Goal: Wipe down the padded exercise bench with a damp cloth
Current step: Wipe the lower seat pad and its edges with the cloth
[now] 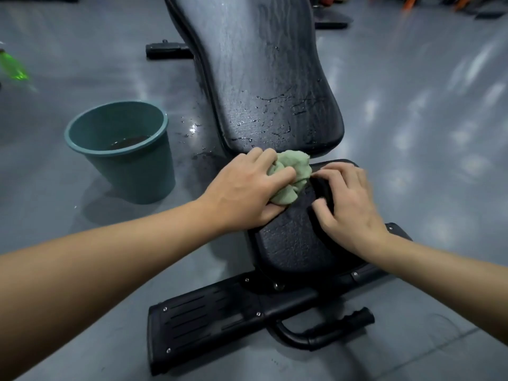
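A black padded bench runs away from me; its long back pad (pixel 264 78) is wet, with streaks and drops. The smaller seat pad (pixel 291 243) lies nearer to me. My left hand (pixel 244 188) grips a bunched pale green cloth (pixel 294 171) and presses it on the far end of the seat pad, at the gap to the back pad. My right hand (pixel 346 202) rests on the seat pad just right of the cloth, fingers curled, with its fingertips close to the cloth.
A teal bucket (pixel 137 171) with dark water stands on the grey floor left of the bench, with splashes beside it. The bench's black foot plate (pixel 209 320) and handle (pixel 341 325) lie near me. A green bottle (pixel 13 67) is at far left.
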Demonstrator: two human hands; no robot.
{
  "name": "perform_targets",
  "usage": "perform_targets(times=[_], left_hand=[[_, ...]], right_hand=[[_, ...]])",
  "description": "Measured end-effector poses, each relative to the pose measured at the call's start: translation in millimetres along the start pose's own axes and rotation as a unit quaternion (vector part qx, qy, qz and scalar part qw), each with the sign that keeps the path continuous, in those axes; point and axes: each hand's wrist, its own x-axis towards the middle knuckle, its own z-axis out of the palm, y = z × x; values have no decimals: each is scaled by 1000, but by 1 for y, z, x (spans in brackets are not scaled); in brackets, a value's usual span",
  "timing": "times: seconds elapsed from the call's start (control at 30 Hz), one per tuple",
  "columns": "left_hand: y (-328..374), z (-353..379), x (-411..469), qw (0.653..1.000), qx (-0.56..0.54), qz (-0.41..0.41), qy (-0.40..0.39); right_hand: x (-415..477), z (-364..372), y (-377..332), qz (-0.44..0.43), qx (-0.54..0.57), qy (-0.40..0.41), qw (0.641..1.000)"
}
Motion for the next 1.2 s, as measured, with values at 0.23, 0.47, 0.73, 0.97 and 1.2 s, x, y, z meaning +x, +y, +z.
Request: perform_targets(times=[0.23,0.47,0.73,0.97,1.2], left_hand=[[8,26,43,1000,-14,20,5],[10,25,47,994,-19,-9,-104],[-2,34,44,985,-106,-5,-134],[7,19,61,965,-91,-57,-241],[-21,-46,142,813,-215,-153,-519]], right_hand=[[15,13,18,-35,-27,39,998],[11,9,22,-29,3,5,1000],[16,14,27,-44,28,-25,998],[29,-9,10,31,-34,-155,987],[63,-75,-7,86,-28,-490,867]])
